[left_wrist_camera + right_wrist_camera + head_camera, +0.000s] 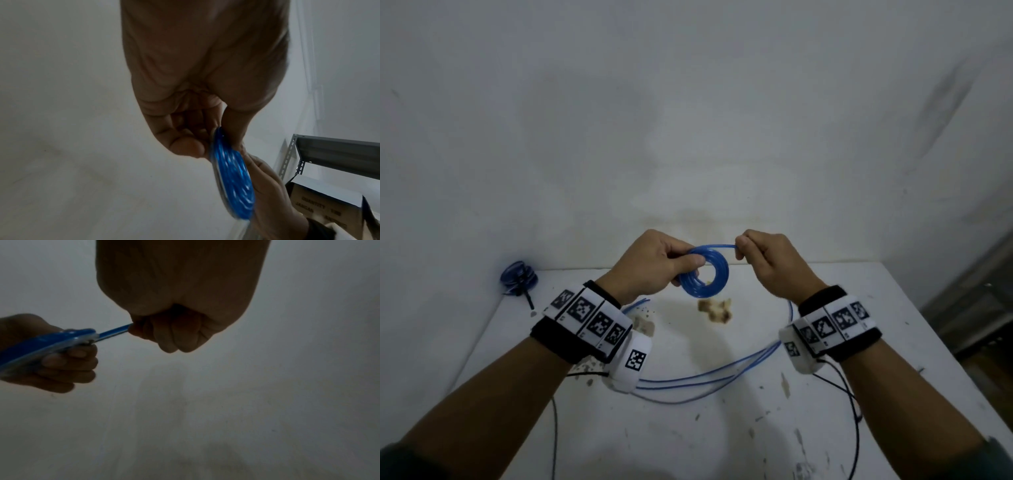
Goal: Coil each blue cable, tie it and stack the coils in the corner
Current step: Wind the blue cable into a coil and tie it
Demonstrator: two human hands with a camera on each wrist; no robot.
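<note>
Coil [703,274] held above desk [739,428], pinched by left hand [650,265] thumb and fingers [690,262] so loops are kept from springing. Tail end pinched by right hand [770,262], pulled taut, likely for tying. Finished coils [518,275] stacked in corner; loose cables [709,377] left on desk.

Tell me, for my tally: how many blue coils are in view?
2 groups: one coil held between the hands above the table; a stack in the far left corner, whose coil count I cannot tell.

Blue cable coil [705,274] looked glossy, translucent plastic. Desk [722,428] was white, matt, stained and chipped. Wrist bands [585,318] looked like black cloth. Shelf frame [333,151] was grey metal.
</note>
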